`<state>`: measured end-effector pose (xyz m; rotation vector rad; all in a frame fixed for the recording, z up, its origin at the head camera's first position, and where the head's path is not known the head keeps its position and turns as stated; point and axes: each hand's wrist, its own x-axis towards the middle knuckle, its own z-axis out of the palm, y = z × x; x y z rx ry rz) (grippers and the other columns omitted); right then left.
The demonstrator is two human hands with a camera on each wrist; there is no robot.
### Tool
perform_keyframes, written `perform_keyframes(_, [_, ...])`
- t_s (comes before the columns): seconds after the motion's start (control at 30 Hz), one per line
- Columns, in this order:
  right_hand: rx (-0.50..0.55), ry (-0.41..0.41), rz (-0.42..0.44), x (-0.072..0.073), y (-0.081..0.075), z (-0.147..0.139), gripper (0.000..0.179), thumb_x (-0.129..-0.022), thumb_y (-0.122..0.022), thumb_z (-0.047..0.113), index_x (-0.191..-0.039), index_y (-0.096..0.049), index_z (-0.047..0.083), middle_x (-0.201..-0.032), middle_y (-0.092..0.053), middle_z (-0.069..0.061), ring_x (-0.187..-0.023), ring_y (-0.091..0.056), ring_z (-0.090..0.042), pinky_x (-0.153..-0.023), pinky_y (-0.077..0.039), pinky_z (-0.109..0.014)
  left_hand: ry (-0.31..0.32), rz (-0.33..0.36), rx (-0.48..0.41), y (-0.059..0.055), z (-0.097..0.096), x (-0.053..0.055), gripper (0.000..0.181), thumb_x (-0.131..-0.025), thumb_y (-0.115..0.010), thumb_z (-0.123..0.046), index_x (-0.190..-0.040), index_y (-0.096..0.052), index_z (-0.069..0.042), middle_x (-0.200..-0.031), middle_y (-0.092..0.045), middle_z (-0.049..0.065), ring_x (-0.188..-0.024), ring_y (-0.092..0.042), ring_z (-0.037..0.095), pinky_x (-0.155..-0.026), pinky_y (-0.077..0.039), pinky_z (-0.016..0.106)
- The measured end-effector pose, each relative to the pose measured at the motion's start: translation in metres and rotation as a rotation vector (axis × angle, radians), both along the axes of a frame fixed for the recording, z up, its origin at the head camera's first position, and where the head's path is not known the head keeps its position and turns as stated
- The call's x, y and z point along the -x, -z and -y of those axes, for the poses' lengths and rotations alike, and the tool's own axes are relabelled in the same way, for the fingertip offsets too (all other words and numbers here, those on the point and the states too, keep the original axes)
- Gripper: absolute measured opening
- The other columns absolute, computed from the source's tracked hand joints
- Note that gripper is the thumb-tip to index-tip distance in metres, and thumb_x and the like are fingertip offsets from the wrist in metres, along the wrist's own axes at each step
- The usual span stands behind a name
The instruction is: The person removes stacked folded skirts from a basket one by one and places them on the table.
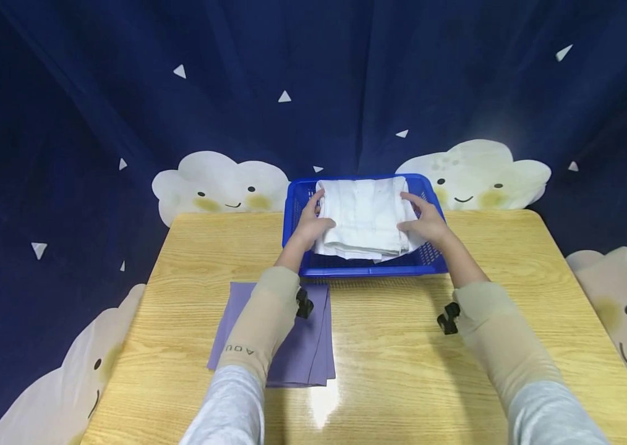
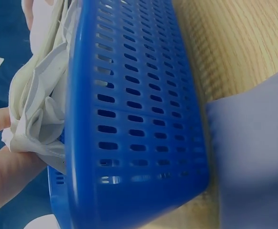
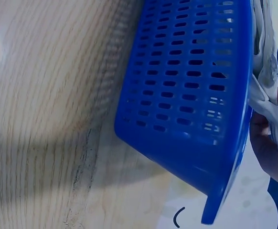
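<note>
A folded white cloth (image 1: 366,213) with several layers and visible seams lies in the mouth of a blue plastic basket (image 1: 375,271). My left hand (image 1: 313,225) grips its left side, thumb on top near the front. On the opposite side my right hand (image 1: 426,221) holds the cloth, thumb and fingers spread along the edge. In the left wrist view the loose layers bunch between the fingers, level with the basket's rim. The right wrist view shows fingers tucked under the cloth's edge (image 3: 272,107). Most of the basket's inside is hidden by the cloth.
A folded purple cloth (image 1: 305,352) lies flat on the wooden table (image 1: 391,364), in front of the basket and partly beneath my left forearm. The basket stands at the table's back edge, against a dark blue curtain (image 1: 319,74) with cloud shapes.
</note>
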<state>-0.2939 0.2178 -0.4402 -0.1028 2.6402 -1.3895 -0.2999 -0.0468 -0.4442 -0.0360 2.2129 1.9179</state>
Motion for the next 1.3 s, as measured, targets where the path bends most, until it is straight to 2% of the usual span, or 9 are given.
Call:
perform_keyframes(0.13, [0.026,-0.001,-0.024,-0.002,-0.004,0.000,0.078,-0.076,-0.064,-0.003,-0.144,-0.027,0.008,-0.128,-0.040,-0.030,-0.114,-0.040,-0.037,-0.097,-0.036,-0.048,0.005,0.005,-0.016,-0.004,-0.001,-0.001,0.085,-0.074,-0.056,0.013,-0.145,-0.024,-0.022,-0.137,-0.037,0.020,-0.116,-0.046,0.034,-0.089,-0.046,0.042])
perform_keyframes(0.37, [0.072,-0.001,-0.030,-0.006,-0.012,-0.001,0.077,-0.077,-0.063,-0.005,-0.144,-0.026,0.007,-0.141,-0.029,-0.026,-0.124,-0.033,-0.039,-0.102,-0.031,-0.049,0.004,-0.018,-0.042,-0.011,-0.001,-0.003,0.085,-0.074,-0.055,0.014,-0.145,-0.024,-0.021,-0.138,-0.036,0.021,-0.116,-0.046,0.033,-0.089,-0.046,0.042])
perform_keyframes(0.67, [0.125,0.023,0.002,-0.012,-0.022,-0.002,0.077,-0.078,-0.061,-0.007,-0.144,-0.026,0.009,-0.146,-0.021,-0.023,-0.130,-0.025,-0.038,-0.106,-0.025,-0.048,0.010,-0.017,-0.035,-0.018,-0.003,-0.007,0.084,-0.075,-0.056,0.013,-0.144,-0.026,-0.023,-0.141,-0.030,0.020,-0.119,-0.042,0.033,-0.091,-0.045,0.044])
perform_keyframes(0.97, [0.159,0.037,0.008,-0.021,-0.032,-0.005,0.077,-0.077,-0.063,-0.006,-0.144,-0.029,0.011,-0.146,-0.022,-0.023,-0.131,-0.025,-0.036,-0.107,-0.024,-0.046,0.023,-0.033,-0.072,-0.025,-0.004,-0.013,0.084,-0.075,-0.055,0.014,-0.144,-0.026,-0.023,-0.136,-0.037,0.020,-0.114,-0.047,0.032,-0.087,-0.047,0.043])
perform_keyframes(1.13, [0.161,0.043,0.015,-0.024,-0.036,-0.007,0.077,-0.077,-0.063,-0.005,-0.144,-0.029,0.013,-0.148,-0.020,-0.020,-0.133,-0.022,-0.035,-0.108,-0.022,-0.046,0.029,-0.033,-0.073,-0.031,-0.004,-0.018,0.084,-0.075,-0.055,0.014,-0.144,-0.026,-0.023,-0.142,-0.031,0.018,-0.119,-0.042,0.032,-0.088,-0.046,0.044])
perform_keyframes(1.3, [0.173,0.045,0.017,-0.028,-0.040,-0.009,0.077,-0.077,-0.063,-0.006,-0.144,-0.029,0.012,-0.146,-0.024,-0.020,-0.131,-0.026,-0.035,-0.105,-0.027,-0.046,0.031,-0.026,-0.053,-0.036,-0.004,-0.022,0.085,-0.075,-0.056,0.013,-0.144,-0.026,-0.025,-0.144,-0.027,0.016,-0.123,-0.039,0.032,-0.090,-0.045,0.044])
